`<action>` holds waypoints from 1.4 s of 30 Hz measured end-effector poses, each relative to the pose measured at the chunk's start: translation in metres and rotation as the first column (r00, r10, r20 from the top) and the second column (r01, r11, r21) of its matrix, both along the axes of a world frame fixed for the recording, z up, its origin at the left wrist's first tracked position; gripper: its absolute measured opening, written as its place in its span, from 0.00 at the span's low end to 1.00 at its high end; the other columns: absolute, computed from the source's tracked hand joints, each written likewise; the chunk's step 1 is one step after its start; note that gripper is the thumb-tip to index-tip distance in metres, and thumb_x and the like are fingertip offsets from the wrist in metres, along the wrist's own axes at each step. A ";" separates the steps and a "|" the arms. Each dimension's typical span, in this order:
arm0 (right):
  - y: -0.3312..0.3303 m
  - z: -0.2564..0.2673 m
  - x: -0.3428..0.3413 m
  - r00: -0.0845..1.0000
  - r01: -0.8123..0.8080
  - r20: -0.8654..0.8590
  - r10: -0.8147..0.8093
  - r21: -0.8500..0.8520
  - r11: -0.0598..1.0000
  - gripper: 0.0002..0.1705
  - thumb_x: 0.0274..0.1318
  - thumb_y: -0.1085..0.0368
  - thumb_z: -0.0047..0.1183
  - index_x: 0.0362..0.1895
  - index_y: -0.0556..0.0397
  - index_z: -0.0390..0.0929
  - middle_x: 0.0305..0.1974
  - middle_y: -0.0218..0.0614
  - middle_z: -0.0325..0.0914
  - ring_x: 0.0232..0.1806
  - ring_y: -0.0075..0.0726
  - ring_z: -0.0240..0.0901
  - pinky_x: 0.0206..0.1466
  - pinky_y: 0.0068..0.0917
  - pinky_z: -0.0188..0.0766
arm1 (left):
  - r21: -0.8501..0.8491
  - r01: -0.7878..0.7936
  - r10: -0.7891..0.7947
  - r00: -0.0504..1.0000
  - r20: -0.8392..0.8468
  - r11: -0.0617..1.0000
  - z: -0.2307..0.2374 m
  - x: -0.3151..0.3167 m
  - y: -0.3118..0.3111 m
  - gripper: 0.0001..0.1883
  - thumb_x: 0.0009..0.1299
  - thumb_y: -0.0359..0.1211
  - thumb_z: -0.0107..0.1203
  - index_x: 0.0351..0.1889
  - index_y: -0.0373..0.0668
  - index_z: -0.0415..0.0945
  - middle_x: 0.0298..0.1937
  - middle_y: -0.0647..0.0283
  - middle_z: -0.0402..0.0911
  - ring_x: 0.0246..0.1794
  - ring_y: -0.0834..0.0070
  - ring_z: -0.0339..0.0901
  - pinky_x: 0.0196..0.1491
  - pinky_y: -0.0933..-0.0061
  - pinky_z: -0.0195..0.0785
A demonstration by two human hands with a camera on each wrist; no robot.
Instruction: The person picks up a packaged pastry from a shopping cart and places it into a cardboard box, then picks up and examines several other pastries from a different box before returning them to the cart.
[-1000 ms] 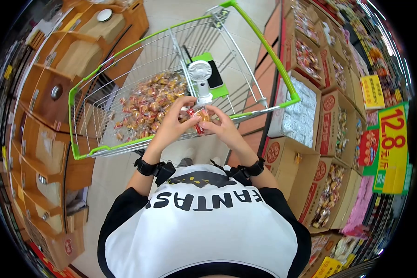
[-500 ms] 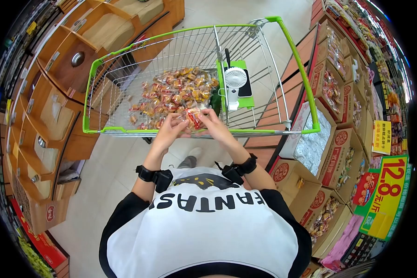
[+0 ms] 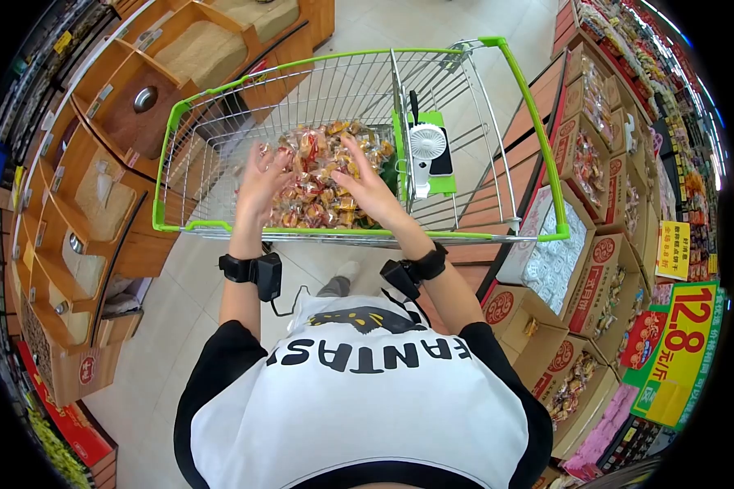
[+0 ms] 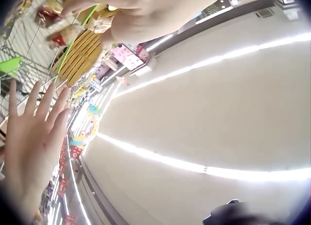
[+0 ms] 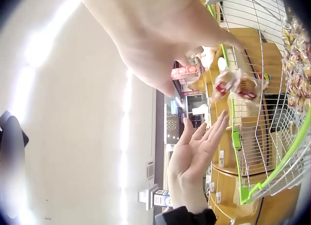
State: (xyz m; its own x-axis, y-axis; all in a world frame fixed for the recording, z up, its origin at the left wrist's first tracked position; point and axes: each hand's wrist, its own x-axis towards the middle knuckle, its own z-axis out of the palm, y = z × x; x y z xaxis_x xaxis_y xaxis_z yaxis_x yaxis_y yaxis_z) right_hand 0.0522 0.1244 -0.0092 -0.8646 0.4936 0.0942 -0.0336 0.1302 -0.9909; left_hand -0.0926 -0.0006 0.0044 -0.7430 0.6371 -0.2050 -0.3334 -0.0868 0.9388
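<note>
Plastic-wrapped snacks [image 5: 247, 89] hang loose, apparently in midair, between the left hand [image 3: 263, 183] and right hand [image 3: 369, 187], both grips wide and holding nothing, above the packet pile [image 3: 322, 213] in the green-rimmed cart [image 3: 277, 61]. Falling unguided, one could bounce off the pile and out, or crack on landing.

White fan [image 3: 427, 142], black phone [image 3: 444, 165], wooden bins [image 3: 116, 118], yellow price sign [image 3: 677, 350] (12.8, in red).
</note>
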 end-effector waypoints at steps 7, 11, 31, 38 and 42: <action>-0.005 -0.017 0.044 0.962 -0.064 0.257 0.088 -0.100 0.993 0.24 0.53 0.59 0.47 0.53 0.55 0.61 0.50 0.43 0.65 0.50 0.36 0.65 0.50 0.27 0.62 | -0.181 0.294 -0.305 0.952 -0.033 0.938 -0.029 0.016 -0.008 0.19 0.63 0.29 0.46 0.52 0.37 0.61 0.47 0.56 0.69 0.38 0.75 0.72 0.37 0.80 0.66; -0.002 -0.036 0.068 0.980 -0.060 0.190 0.064 -0.028 0.998 0.18 0.53 0.63 0.47 0.48 0.56 0.67 0.43 0.36 0.71 0.40 0.29 0.69 0.42 0.24 0.65 | -0.258 0.464 -0.481 0.877 -0.003 0.848 -0.037 0.039 -0.007 0.11 0.64 0.29 0.44 0.44 0.38 0.69 0.36 0.64 0.74 0.35 0.82 0.72 0.35 0.83 0.64; -0.007 0.002 0.196 0.952 0.271 0.185 -0.245 -0.133 0.953 0.15 0.54 0.67 0.45 0.47 0.56 0.68 0.42 0.37 0.73 0.43 0.28 0.69 0.47 0.23 0.64 | -0.176 0.832 -0.851 0.515 -0.105 0.526 -0.037 0.125 0.067 0.11 0.66 0.31 0.43 0.43 0.36 0.69 0.37 0.63 0.74 0.38 0.79 0.71 0.42 0.79 0.65; -0.021 0.006 0.238 0.884 0.451 0.190 -0.427 -0.102 0.887 0.15 0.54 0.66 0.45 0.47 0.57 0.68 0.41 0.36 0.73 0.44 0.29 0.69 0.48 0.25 0.63 | -0.096 0.900 -0.903 0.416 -0.109 0.426 -0.021 0.163 0.096 0.11 0.65 0.29 0.43 0.43 0.35 0.68 0.36 0.61 0.75 0.36 0.78 0.72 0.43 0.78 0.64; -0.030 -0.002 0.263 0.834 0.545 0.163 -0.527 -0.097 0.833 0.15 0.55 0.65 0.45 0.46 0.57 0.68 0.41 0.36 0.72 0.45 0.29 0.68 0.49 0.25 0.63 | -0.072 0.948 -0.947 0.300 -0.114 0.309 -0.018 0.186 0.111 0.10 0.66 0.28 0.42 0.42 0.35 0.68 0.36 0.61 0.75 0.37 0.77 0.72 0.43 0.78 0.64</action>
State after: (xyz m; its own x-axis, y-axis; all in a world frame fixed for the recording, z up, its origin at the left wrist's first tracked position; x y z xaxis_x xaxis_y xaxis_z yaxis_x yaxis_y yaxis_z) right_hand 0.3153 0.0943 -0.0113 -0.4599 0.8827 -0.0963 0.1267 -0.0422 -0.9911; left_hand 0.0936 0.1101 -0.0135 0.3601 0.9184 -0.1641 -0.0857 0.2077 0.9744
